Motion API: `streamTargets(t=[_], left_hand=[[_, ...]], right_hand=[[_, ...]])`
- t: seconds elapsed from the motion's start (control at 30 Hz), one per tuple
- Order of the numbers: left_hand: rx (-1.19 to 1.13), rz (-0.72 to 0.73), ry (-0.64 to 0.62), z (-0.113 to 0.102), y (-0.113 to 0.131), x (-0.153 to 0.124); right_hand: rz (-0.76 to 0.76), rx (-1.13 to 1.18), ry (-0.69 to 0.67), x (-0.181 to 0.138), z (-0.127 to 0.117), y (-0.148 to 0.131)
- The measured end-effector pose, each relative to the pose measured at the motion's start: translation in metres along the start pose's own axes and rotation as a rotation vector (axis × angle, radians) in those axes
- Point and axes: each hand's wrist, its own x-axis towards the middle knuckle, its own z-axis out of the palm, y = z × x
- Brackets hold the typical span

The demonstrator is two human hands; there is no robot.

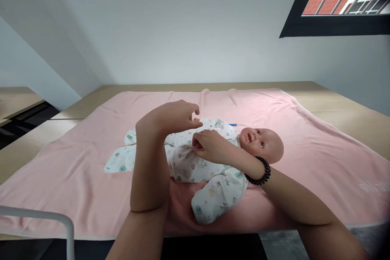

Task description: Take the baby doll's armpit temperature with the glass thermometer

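A baby doll (pixel 263 143) lies on its back on a pink blanket (pixel 304 138), head to the right, dressed in a white patterned romper (pixel 195 166). My left hand (pixel 172 115) hovers over the doll's chest with fingers curled in a pinch near the romper's upper front. My right hand (pixel 210 145), with a dark bead bracelet (pixel 258 172) at the wrist, rests on the doll's chest, fingers closed on the romper's fabric. What the left fingers pinch is too small to make out.
A thin blue-tipped thermometer (pixel 240 124) lies on the blanket beyond the doll. The blanket covers a wooden table (pixel 335 101) by a white wall. A white metal rail (pixel 45 215) crosses the lower left. A window (pixel 344 0) is at the upper right.
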Motion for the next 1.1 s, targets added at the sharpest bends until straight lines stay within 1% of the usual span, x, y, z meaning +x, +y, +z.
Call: streamTargets(t=[0.1, 0.2, 0.33, 0.4, 0.5, 0.63, 0.7, 0.9, 1.1], left_hand=[[0.006, 0.032, 0.023, 0.0, 0.001, 0.0], [0.023, 0.057, 0.022, 0.001, 0.002, 0.0], [0.035, 0.063, 0.015, 0.001, 0.004, 0.0], [0.029, 0.069, 0.023, 0.0, 0.006, -0.001], [0.005, 0.079, 0.036, 0.001, 0.007, -0.001], [0.025, 0.085, 0.032, 0.001, 0.005, 0.0], [0.04, 0.093, 0.019, 0.002, 0.005, 0.001], [0.011, 0.053, 0.01, 0.002, 0.006, 0.002], [0.019, 0.055, 0.01, 0.002, 0.006, 0.001]], right_hand=[[0.023, -0.002, -0.018, -0.001, 0.0, -0.001], [0.042, 0.0, -0.053, -0.003, -0.006, -0.001], [0.026, 0.02, -0.129, -0.006, -0.015, -0.001], [0.025, 0.005, -0.141, -0.007, -0.017, -0.001], [0.042, -0.069, -0.11, -0.006, -0.014, -0.002], [0.08, -0.245, -0.025, -0.002, -0.004, -0.004], [0.068, -0.324, -0.002, 0.0, 0.001, -0.006], [-0.053, -0.443, -0.054, 0.0, 0.005, -0.013], [-0.074, -0.5, -0.07, -0.002, 0.002, -0.017]])
